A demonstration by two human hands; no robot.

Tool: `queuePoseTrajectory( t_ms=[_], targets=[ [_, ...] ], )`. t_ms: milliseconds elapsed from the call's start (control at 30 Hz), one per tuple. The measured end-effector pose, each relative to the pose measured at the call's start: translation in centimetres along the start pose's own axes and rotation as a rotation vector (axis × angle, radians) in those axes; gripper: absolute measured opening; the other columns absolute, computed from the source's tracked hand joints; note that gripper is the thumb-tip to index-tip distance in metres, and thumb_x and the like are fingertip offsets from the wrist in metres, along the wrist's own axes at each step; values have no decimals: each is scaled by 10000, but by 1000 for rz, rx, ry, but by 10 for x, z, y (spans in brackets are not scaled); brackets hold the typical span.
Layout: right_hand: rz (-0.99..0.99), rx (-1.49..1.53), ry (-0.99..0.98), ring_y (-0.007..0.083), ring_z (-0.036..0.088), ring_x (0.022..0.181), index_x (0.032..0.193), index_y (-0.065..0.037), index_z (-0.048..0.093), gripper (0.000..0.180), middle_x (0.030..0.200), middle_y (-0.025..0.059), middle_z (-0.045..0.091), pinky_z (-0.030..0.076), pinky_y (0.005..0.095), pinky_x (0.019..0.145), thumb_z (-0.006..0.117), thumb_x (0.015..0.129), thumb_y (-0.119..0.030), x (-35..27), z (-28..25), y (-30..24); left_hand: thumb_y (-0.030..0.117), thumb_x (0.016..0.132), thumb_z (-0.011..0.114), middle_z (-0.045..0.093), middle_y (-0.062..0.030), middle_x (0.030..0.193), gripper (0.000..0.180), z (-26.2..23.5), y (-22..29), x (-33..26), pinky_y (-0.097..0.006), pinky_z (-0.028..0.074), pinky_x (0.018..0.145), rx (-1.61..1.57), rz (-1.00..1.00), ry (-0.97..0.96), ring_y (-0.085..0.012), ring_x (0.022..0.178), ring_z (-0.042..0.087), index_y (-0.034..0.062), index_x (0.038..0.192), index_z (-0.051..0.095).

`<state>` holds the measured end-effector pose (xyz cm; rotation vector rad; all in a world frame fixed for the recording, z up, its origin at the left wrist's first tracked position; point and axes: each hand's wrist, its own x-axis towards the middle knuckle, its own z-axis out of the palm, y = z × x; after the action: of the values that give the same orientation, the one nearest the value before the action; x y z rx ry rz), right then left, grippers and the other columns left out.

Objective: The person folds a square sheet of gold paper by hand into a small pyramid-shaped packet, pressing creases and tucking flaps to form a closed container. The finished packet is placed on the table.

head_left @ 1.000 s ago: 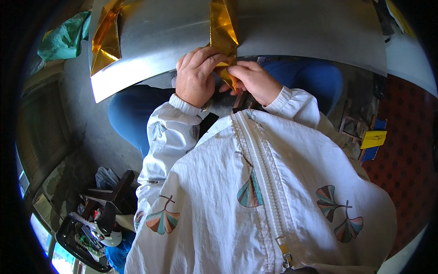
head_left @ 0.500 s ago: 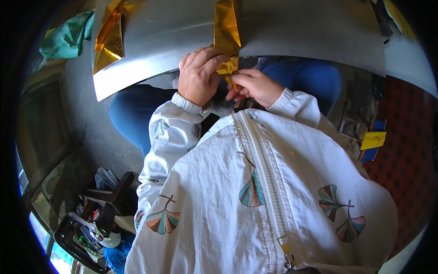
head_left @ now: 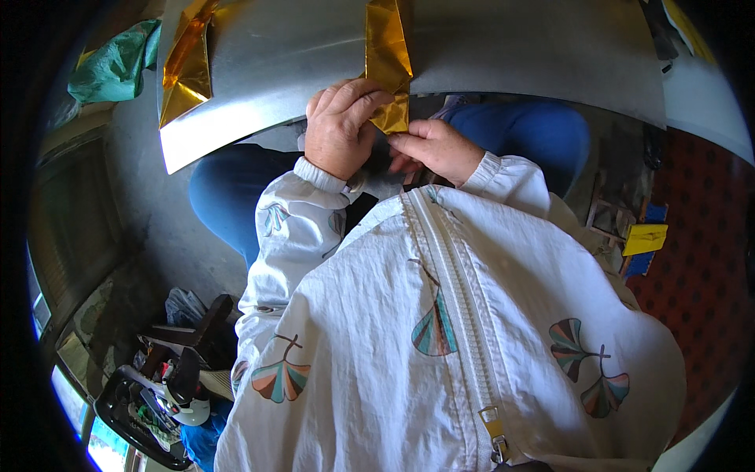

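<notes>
A folded strip of shiny gold foil paper [head_left: 387,51] hangs over the near edge of the grey metal tabletop [head_left: 519,63]. My left hand [head_left: 340,130] grips its left side just below the edge, fingers curled over it; the thumb is partly hidden. At the strip's lower corner, my right hand [head_left: 436,149] pinches the foil between thumb and fingers, the fingertips lying in shadow beneath. A second folded piece of gold foil paper [head_left: 187,71] lies on the left end of the tabletop, untouched.
A green plastic bag [head_left: 116,67] sits beyond the table's left end. My knees in blue trousers [head_left: 228,193] are under the near edge. At lower left stand a dark wooden chair [head_left: 189,334] and a black basket [head_left: 126,417] of mixed items. Something yellow [head_left: 645,239] is at right.
The foil's lower end, pointed before, now looks squarer and flatter. My right hand has shifted slightly with it; my left hand keeps its hold.
</notes>
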<state>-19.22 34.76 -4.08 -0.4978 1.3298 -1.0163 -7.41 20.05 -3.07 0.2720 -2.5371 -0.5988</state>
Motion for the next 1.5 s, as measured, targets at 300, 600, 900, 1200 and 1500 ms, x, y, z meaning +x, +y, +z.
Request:
queuePoseTrajectory(
  t_ms=[300, 600, 900, 1200, 1500],
  targets=[
    [112, -25, 62, 174, 670, 812, 926, -1, 633, 199, 887, 121, 687, 518, 292, 702, 523, 954, -164, -34, -13, 14, -25, 659, 638, 635, 2, 1101, 417, 2, -2, -1, -386, 420, 903, 8, -11, -13, -237, 1057, 582, 169, 1026, 681],
    [-879, -1290, 577, 241, 564, 1049, 1256, -104, 594, 510, 1387, 39, 504, 359, 413, 1028, 702, 758, -91, -9, -21, -21, -12, 672, 644, 615, -12, 1145, 465, -12, 8, 7, -392, 418, 909, 26, -4, -80, -246, 1066, 578, 165, 1102, 648],
    [-931, -1306, 611, 186, 596, 924, 1097, -128, 687, 316, 1241, 6, 619, 342, 448, 1045, 733, 784, -119, 4, -25, -20, 70, 711, 747, 636, -70, 1099, 363, -10, -3, 2, -398, 464, 878, -97, 8, 3, -288, 1032, 603, 83, 1060, 646],
    [-924, -1210, 566, 180, 611, 1036, 1059, -129, 706, 261, 1220, 12, 624, 321, 472, 1043, 718, 800, -99, 6, -29, -28, 70, 651, 800, 646, -69, 1126, 322, -19, -12, -6, -445, 420, 936, -113, -162, 153, -314, 1145, 561, 111, 944, 673],
    [-893, -1264, 533, 193, 618, 998, 1041, -122, 701, 240, 1208, -8, 624, 300, 505, 1053, 728, 803, -124, 1, -29, -36, 101, 658, 811, 647, -67, 1134, 299, -21, -13, -6, -436, 408, 939, -7, -239, 171, -308, 1179, 541, 116, 923, 674]
  ],
)
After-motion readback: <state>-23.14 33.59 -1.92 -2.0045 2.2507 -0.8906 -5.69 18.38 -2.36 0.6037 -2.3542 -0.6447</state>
